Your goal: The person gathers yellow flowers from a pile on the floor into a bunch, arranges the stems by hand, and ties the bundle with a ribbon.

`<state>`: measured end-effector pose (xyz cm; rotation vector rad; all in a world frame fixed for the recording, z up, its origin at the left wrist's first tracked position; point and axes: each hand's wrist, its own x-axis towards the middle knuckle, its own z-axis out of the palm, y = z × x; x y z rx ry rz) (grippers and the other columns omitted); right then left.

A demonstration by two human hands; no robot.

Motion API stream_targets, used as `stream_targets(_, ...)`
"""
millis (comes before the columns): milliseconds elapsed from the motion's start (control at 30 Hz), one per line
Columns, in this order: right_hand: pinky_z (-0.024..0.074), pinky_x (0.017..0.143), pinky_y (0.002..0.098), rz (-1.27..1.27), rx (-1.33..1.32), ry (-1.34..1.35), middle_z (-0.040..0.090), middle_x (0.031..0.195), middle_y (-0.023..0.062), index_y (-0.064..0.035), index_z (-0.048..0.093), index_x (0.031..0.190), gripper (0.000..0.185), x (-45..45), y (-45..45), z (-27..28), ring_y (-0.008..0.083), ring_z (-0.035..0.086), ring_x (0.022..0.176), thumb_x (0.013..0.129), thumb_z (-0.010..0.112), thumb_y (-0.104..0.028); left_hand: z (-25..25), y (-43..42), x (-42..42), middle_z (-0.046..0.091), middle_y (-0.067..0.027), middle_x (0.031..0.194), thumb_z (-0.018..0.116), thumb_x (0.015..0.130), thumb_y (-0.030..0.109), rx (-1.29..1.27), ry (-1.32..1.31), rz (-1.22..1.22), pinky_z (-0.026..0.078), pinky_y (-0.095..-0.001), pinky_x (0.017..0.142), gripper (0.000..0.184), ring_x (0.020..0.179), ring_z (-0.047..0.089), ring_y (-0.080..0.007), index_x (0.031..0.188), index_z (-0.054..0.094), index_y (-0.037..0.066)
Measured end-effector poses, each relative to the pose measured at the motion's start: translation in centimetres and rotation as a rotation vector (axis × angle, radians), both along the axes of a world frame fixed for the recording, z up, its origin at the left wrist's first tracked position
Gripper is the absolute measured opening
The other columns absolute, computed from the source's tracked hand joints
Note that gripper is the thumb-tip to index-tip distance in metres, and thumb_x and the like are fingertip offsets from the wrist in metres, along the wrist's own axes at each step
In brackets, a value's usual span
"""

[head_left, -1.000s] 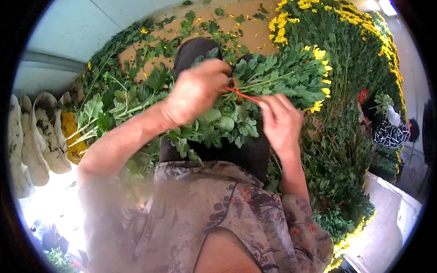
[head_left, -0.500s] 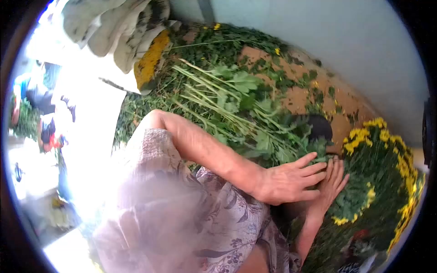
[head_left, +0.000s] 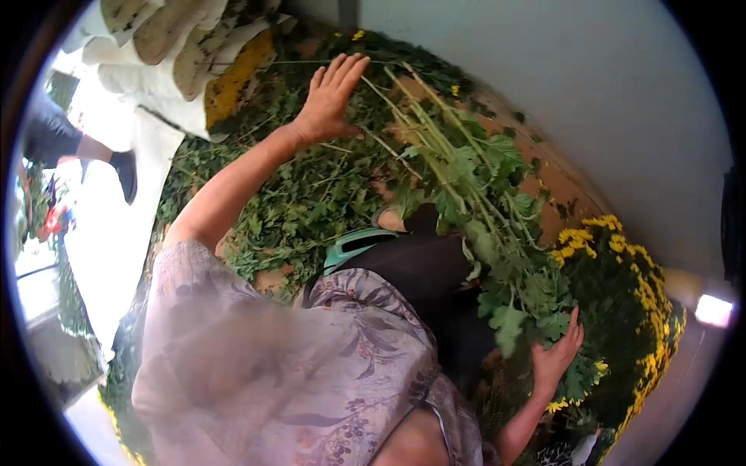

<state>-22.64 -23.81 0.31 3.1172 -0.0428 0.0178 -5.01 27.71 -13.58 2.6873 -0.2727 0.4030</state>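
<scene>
A bundle of leafy stems [head_left: 497, 225] lies slantwise across the dark-trousered legs, its bare cut ends at the top and a few yellow blooms at its lower right end. My left hand [head_left: 330, 101] is raised beside the stem ends, fingers stretched, holding nothing. Near the flower end, my right hand [head_left: 558, 357] rests against the leaves with its thumb and fingers apart. The red tie is not visible.
Yellow flowers [head_left: 653, 311] stand massed at the right, beside a pale wall [head_left: 544, 70]. Loose leaves [head_left: 295, 210] cover the floor around a green object [head_left: 357, 247]. Another person's leg [head_left: 97, 149] shows at the far left.
The view has turned since the first frame. My hands, together on the bundle half a second ago, have parted; my left hand has moved up toward the cut ends.
</scene>
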Motion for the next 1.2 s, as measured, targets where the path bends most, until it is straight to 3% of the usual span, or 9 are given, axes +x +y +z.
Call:
stream_targets(133, 0.0328, 0.105, 0.0527, -0.063, 0.002, 0.017, 0.040, 0.135, 0.0157, -0.0108, 0.031, 0.140, 0.089, -2.1, -2.7, 1.3, 0.0361, 0.039, 0.123, 0.062, 0.074, -0.005, 0.7, -4.3, 4.0, 0.013, -0.0077, 0.151, 0.090, 0.043, 0.031, 0.050, -0.079, -0.240, 0.013, -0.0549, 0.110, 0.129, 0.140, 0.005, -0.0310, 0.146, 0.012, 0.019)
stream_targets(267, 0.0431, 0.096, 0.0495, -0.368, 0.410, 0.087, 0.034, 0.138, 0.0167, -0.0094, 0.032, 0.140, 0.080, -4.0, -3.6, 1.5, 0.0356, 0.038, 0.124, 0.069, 0.064, 0.007, -0.1, -9.7, 7.7, 0.053, -0.0113, 0.116, 0.079, 0.063, 0.018, -0.059, -0.121, -0.201, 0.023, -0.0482, 0.109, 0.075, 0.117, 0.045, -0.0297, 0.129, 0.043, 0.013)
stream_targets(300, 0.0432, 0.096, 0.0491, -0.320, 0.413, 0.086, 0.034, 0.138, 0.0171, -0.0088, 0.031, 0.140, 0.080, -4.5, -3.9, 1.4, 0.0356, 0.039, 0.124, 0.070, 0.066, 0.004, 0.5, -10.7, 8.1, 0.057, -0.0093, 0.089, 0.067, 0.073, 0.007, -0.201, -0.210, -0.240, 0.036, -0.0430, 0.102, 0.040, 0.094, 0.056, -0.0278, 0.111, 0.056, 0.008)
stream_targets(400, 0.0427, 0.096, 0.0474, -0.439, 0.305, 0.099, 0.040, 0.133, 0.0187, -0.0068, 0.033, 0.139, 0.078, -5.6, -4.6, 1.3, 0.0349, 0.040, 0.123, 0.072, 0.071, -0.010, 2.1, -12.7, 8.8, 0.060, -0.0093, 0.093, 0.060, 0.079, 0.003, -0.210, 0.054, -0.275, 0.043, -0.0396, 0.093, 0.027, 0.094, 0.059, -0.0263, 0.106, 0.060, 0.005)
stream_targets(533, 0.0389, 0.098, 0.0452, -0.503, 0.369, -0.020, 0.047, 0.127, 0.0200, -0.0054, 0.041, 0.133, 0.075, -7.2, -1.3, 3.2, 0.0337, 0.044, 0.119, 0.069, 0.075, -0.023, -1.2, -17.5, 10.6, 0.061, -0.0106, 0.116, 0.051, 0.081, 0.004, -0.951, 0.268, -0.126, 0.042, -0.0344, 0.091, 0.039, 0.108, 0.056, -0.0221, 0.119, 0.057, 0.002)
stream_targets(700, 0.0258, 0.104, 0.0472, -0.131, 0.228, -0.025, 0.049, 0.128, 0.0164, -0.0034, 0.058, 0.115, 0.061, -6.0, 4.6, 3.6, 0.0309, 0.044, 0.119, 0.063, 0.075, -0.030, 0.8, -19.6, 11.4, 0.064, -0.0110, 0.093, 0.054, 0.088, 0.013, -1.709, 0.773, 0.134, 0.047, -0.0328, 0.064, 0.029, 0.078, 0.057, -0.0184, 0.113, 0.060, 0.001)
stream_targets(800, 0.0283, 0.099, 0.0483, -0.161, 0.185, 0.111, 0.055, 0.113, 0.0141, -0.0015, 0.050, 0.122, 0.077, -3.6, 9.3, 1.5, 0.0278, 0.048, 0.113, 0.062, 0.078, -0.040, -1.0, -19.1, 11.4, 0.064, -0.0115, 0.093, 0.055, 0.087, 0.015, -1.566, 0.734, -0.041, 0.047, -0.0324, 0.062, 0.031, 0.076, 0.058, -0.0181, 0.114, 0.059, 0.000)
stream_targets(867, 0.0298, 0.095, 0.0485, -0.015, -0.013, -0.335, 0.057, 0.097, 0.0100, -0.0044, 0.045, 0.126, 0.081, -8.2, 5.5, -2.3, 0.0266, 0.053, 0.100, 0.062, 0.079, -0.040, -2.4, -23.4, 9.2, 0.064, -0.0119, 0.094, 0.055, 0.087, 0.016, -1.404, 0.674, -0.186, 0.046, -0.0322, 0.060, 0.032, 0.075, 0.058, -0.0179, 0.115, 0.058, 0.000)
stream_targets(1200, 0.0341, 0.092, 0.0495, -0.438, -0.703, -0.138, 0.061, 0.085, 0.0059, -0.0215, 0.052, 0.127, 0.070, -9.8, -4.7, 12.0, 0.0220, 0.060, 0.089, 0.065, 0.075, -0.043, -12.9, -26.3, 21.1, 0.063, -0.0136, 0.095, 0.057, 0.086, 0.022, -0.430, 0.296, -0.560, 0.044, -0.0310, 0.051, 0.041, 0.070, 0.059, -0.0169, 0.120, 0.054, -0.001)
